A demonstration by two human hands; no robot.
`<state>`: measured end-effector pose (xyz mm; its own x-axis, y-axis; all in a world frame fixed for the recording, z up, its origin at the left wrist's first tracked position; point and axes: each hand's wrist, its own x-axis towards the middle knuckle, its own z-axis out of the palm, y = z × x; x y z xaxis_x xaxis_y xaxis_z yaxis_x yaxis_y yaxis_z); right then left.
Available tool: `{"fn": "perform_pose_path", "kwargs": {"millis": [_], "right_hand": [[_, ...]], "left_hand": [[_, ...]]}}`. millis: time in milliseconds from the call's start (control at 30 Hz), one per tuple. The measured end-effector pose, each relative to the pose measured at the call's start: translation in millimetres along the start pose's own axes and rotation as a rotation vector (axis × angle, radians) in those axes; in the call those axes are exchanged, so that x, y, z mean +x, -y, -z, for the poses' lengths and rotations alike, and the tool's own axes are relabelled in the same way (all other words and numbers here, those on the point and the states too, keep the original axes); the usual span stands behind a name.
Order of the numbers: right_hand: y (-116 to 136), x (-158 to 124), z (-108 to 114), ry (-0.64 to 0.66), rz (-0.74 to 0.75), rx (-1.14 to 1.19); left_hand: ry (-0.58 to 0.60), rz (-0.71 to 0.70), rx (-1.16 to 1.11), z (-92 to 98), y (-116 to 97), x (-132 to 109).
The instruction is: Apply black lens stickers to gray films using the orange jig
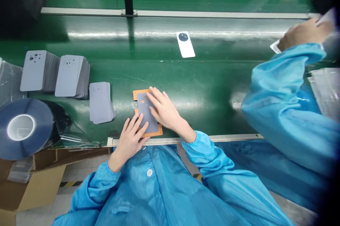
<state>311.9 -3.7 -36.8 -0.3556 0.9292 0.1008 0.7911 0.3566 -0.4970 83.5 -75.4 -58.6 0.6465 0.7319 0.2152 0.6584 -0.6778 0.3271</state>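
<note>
A grey phone back panel [148, 115] with round camera cut-outs lies in an orange fixture [154, 133] at the bench's front edge. My left hand [132, 134] rests with spread fingers on the panel's lower left side. From the right, my right hand [165, 110] lies on its upper right part, fingers stretched out. Neither hand is closed round anything. To the left stand two thick stacks of similar grey panels, one stack [33, 72] outermost and another stack [69, 76] beside it. A lower, fanned pile [100, 103] lies closer to the fixture.
A large roll of film [44, 127] sits at the left edge, above an open cardboard box [42, 187]. Farther back on the green surface lies a white panel [186, 47]. A co-worker's blue sleeve [281, 88] and blurred hand [302, 35] reach in from the right.
</note>
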Motion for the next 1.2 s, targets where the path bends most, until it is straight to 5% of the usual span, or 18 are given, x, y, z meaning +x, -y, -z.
{"fn": "perform_pose_path", "kwargs": {"millis": [167,633,733,900,1067,1200], "right_hand": [[22,-5,-13,0.156,0.040,-0.116],[19,-5,-16,0.154,0.002,-0.069],[16,-14,-23,0.046,-0.021,-0.022],[20,-34,-34,-0.180,-0.294,0.047],[39,-42,-20,-0.198,-0.314,0.204],[60,-42,0,-0.050,-0.050,0.398]], "left_hand": [[-0.011,0.009,-0.020,-4.5,1,-1],[-0.037,0.047,-0.070,-4.6,0,0],[-0.061,0.054,-0.062,-3.5,-2,1],[-0.103,0.098,-0.217,4.5,-4,6],[-0.249,0.332,-0.625,19.4,-1,18],[-0.367,0.689,-0.997,26.9,9,25]]}}
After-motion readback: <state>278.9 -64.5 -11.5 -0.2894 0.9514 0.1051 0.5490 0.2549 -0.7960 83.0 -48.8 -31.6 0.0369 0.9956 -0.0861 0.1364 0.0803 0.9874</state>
